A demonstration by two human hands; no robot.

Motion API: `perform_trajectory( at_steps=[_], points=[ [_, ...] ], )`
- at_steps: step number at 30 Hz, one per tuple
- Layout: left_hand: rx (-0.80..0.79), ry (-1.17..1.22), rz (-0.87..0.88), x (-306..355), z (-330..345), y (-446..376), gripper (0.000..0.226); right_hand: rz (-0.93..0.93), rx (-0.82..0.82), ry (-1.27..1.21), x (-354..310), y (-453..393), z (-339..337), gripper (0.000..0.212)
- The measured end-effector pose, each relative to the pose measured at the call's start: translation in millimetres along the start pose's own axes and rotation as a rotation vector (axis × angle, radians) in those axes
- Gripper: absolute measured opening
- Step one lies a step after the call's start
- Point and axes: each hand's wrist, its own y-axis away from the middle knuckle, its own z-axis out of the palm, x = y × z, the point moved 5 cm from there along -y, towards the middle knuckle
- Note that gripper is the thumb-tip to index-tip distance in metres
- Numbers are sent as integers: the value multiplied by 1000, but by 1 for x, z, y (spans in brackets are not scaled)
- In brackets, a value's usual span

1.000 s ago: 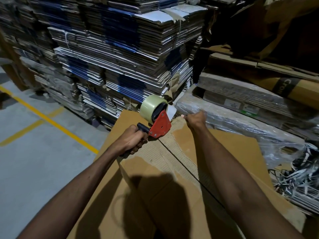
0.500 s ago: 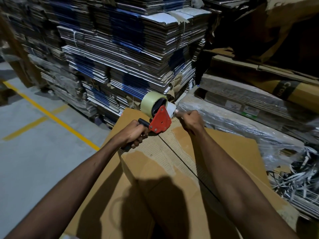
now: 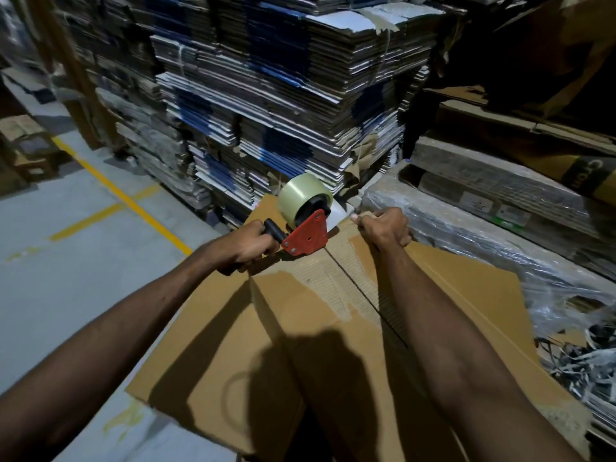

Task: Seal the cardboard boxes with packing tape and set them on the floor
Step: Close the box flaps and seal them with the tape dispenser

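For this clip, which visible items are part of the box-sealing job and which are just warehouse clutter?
In use:
- cardboard box, centre seam untaped
- tape dispenser at the seam's far end, gripped by the left hand
- right hand gripping the box's far edge

Lying about:
- stacked flattened cartons
- plastic-wrapped bundle
- loose strapping
- yellow floor line

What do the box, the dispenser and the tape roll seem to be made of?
Box: brown corrugated cardboard, matte; torn patches near the seam show ribbing.
Dispenser: red plate, smooth, probably painted metal or plastic; rivets show. Its black handle, gripped by the left hand, looks like plastic or rubber.
Tape roll: clear yellowish plastic film, glossy.
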Motion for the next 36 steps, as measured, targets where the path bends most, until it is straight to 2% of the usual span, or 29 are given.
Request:
perform_trajectory(
  at_steps=[6, 10, 12, 15, 17, 20, 23, 25, 29, 32, 34, 36],
  points=[
    [-32, 81, -102, -45, -27, 38, 21, -11, 5, -2, -2, 12, -6, 49],
    [-13, 131, -133, -66, -32, 51, 8, -39, 2, 39, -5, 16, -8, 55],
    [-9, 142, -116, -63, -29, 54, 11, -65, 0, 102, -7, 18, -9, 61],
    [-6, 140, -107, -57, -26, 57, 26, -207, 76, 334, -17, 29, -10, 58],
    [-13, 132, -118, -57, -25, 59, 24, -388, 115, 409, -27, 44, -6, 40],
    [-21, 137, -121, -57, -25, 60, 18, -646, -7, 306, -32, 88, 14, 22],
    [-31, 151, -116, -58, -25, 59, 23, -766, -255, 195, -32, 144, 38, 27],
    [-40, 145, -91, -60, -25, 59, 31, -774, -356, 170, -33, 173, 44, 42],
    [-49, 128, -52, -64, -31, 61, 28, -649, -408, 302, -31, 213, 44, 100],
    [-73, 114, -36, -65, -33, 62, 23, -602, -428, 427, -29, 224, 59, 134],
    [-82, 104, -25, -67, -35, 60, 21, -566, -386, 458, -28, 222, 70, 144],
    [-96, 98, -10, -69, -36, 60, 16, -529, -328, 443, -25, 223, 77, 140]
  ],
)
